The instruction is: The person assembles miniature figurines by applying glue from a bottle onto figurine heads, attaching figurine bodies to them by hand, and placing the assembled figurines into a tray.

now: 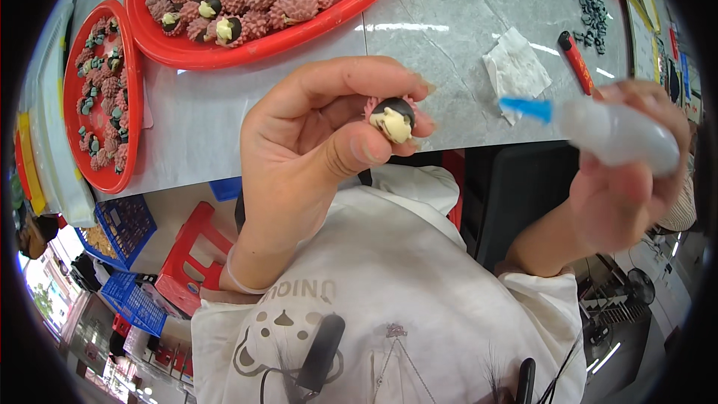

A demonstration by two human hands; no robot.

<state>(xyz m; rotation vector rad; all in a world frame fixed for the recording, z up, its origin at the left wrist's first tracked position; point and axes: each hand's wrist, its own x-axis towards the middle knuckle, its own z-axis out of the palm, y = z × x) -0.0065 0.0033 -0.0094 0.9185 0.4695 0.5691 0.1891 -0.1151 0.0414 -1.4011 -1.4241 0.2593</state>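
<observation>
Between the thumb and fingers of my left hand is a small figurine piece, pink and knobbly at its edges, with a black cap-like part and a cream front. My right hand grips a translucent white squeeze bottle, slightly blurred. Its narrow blue nozzle points left toward the figurine piece, well apart from it. Both hands are raised at the table's near edge.
A large red tray of pink knobbly pieces, some with black and cream parts, stands at the far left. A smaller red tray sits left of it. Toward the right lie crumpled tissue, a red-and-black cutter-like tool and scattered dark pieces.
</observation>
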